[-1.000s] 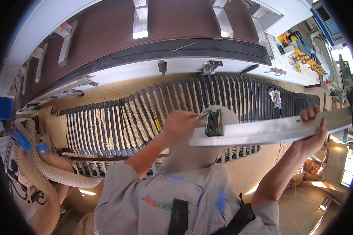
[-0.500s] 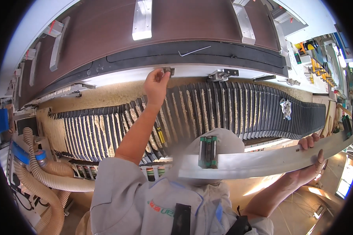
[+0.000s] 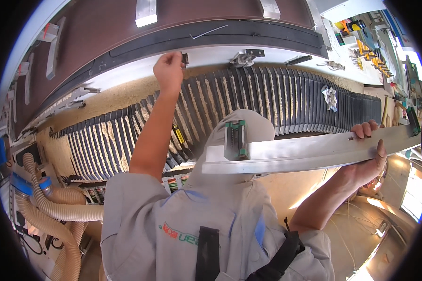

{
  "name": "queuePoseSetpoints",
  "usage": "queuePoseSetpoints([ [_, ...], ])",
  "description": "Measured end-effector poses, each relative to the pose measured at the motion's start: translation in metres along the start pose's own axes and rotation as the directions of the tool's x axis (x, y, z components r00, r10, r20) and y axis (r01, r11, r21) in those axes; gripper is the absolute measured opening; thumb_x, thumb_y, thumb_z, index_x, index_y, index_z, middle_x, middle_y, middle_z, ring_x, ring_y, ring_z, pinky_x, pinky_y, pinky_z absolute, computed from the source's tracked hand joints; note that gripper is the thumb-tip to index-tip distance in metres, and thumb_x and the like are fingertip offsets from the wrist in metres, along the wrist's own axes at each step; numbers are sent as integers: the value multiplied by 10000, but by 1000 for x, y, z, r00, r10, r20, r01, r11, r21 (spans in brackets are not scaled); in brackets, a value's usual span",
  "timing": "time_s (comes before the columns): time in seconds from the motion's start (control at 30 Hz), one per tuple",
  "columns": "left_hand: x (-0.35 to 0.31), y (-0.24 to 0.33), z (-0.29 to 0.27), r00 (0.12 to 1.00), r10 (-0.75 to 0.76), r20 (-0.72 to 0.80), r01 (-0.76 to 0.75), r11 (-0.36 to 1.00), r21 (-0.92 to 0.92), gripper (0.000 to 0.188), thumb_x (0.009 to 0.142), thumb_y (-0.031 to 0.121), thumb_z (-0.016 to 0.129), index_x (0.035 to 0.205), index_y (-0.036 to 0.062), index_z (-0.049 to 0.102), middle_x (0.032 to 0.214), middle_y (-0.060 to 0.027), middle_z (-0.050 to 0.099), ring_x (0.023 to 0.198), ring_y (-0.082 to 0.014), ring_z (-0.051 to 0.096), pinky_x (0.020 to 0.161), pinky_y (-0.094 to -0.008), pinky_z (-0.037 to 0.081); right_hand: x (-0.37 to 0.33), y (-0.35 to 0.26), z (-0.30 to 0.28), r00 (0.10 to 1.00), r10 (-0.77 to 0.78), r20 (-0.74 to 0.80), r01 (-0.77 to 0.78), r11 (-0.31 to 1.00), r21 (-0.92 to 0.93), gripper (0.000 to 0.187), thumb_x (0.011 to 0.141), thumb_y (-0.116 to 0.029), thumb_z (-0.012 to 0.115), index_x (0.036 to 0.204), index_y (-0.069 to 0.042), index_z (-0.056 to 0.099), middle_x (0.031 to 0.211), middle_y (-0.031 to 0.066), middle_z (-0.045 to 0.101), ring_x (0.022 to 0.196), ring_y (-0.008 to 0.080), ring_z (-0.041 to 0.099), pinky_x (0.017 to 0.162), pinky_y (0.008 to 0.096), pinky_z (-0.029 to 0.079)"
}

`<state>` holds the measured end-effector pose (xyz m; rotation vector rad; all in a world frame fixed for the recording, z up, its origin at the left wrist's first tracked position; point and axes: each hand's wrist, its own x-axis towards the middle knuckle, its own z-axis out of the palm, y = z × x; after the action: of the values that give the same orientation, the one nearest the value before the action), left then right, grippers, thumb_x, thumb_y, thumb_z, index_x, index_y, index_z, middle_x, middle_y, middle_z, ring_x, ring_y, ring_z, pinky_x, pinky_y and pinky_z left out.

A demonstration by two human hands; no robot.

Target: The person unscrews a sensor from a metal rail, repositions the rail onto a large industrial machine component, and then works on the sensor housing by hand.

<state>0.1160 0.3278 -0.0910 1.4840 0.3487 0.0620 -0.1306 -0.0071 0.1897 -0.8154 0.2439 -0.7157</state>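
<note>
My right hand (image 3: 371, 147) grips a long silvery metal bar (image 3: 300, 151) near its right part, fingers over the top edge and thumb below. A dark slider block with green ends (image 3: 235, 140) sits on the bar's left part, and another green-ended block (image 3: 413, 121) is at its right end. My left arm reaches forward, and the fingers of my left hand (image 3: 168, 72) are drawn together at the white machine edge. They are right beside a small dark bracket (image 3: 185, 60). Whatever lies between those fingertips is hidden.
Below the edge runs a black pleated bellows cover (image 3: 262, 103) strewn with wood shavings; a yellow-and-black tool (image 3: 178, 135) and crumpled rag (image 3: 329, 97) lie on it. A hex key (image 3: 209, 32) rests on the black strip. Beige hoses (image 3: 65, 212) stand left, metal clamp fittings (image 3: 246, 57) ahead.
The whole view has shifted, so the machine appears higher and further left. The metal bar has come up in the picture, still in my right hand. My left hand stays by the dark bracket.
</note>
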Motion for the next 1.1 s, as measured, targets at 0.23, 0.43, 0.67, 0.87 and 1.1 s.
queuePoseSetpoints([
  [0.23, -157, 116, -29, 486, 391, 782, -496, 860, -122, 139, 860, 25, 774, 986, 71, 741, 921, -58, 674, 816, -193, 667, 699, -298, 530, -4, -31, 3, 978, -33, 207, -9, 980, 196, 490, 834, -38, 619, 1295, 31, 468, 1117, 143, 407, 956, 234, 394, 830, 405, 362],
  [0.43, -191, 133, -38, 312, 520, 795, -633, 738, -234, 224, 800, -34, 808, 1002, 46, 758, 866, -62, 626, 777, -196, 608, 653, -294, 473, -16, -52, 34, 883, -144, 448, 90, 986, 139, 622, 821, -55, 621, 1397, 32, 403, 1176, 153, 375, 979, 231, 371, 850, 410, 339],
  [0.67, -212, 133, -37, 327, 471, 819, -677, 721, -145, 204, 790, -31, 806, 978, 30, 755, 866, -59, 624, 762, -194, 603, 634, -297, 470, -21, -60, 35, 821, -171, 545, 93, 981, 168, 624, 840, -80, 603, 1406, 55, 380, 1204, 149, 352, 1008, 233, 362, 880, 413, 327],
  [0.87, -215, 130, -40, 317, 429, 846, -682, 723, -110, 247, 782, 3, 810, 1011, 61, 738, 911, -71, 634, 814, -240, 652, 682, -327, 520, -25, -64, 27, 832, -150, 535, 79, 985, 153, 615, 842, -74, 591, 1408, 43, 379, 1206, 148, 352, 1020, 232, 357, 886, 406, 329],
  [1.1, -203, 133, -42, 273, 446, 852, -618, 760, -200, 417, 748, 75, 855, 1135, 95, 701, 1063, -99, 634, 901, -273, 652, 754, -339, 533, -19, -67, 27, 778, -159, 608, 84, 985, 150, 676, 829, -72, 608, 1441, 33, 341, 1209, 146, 355, 1036, 235, 380, 907, 402, 344],
])
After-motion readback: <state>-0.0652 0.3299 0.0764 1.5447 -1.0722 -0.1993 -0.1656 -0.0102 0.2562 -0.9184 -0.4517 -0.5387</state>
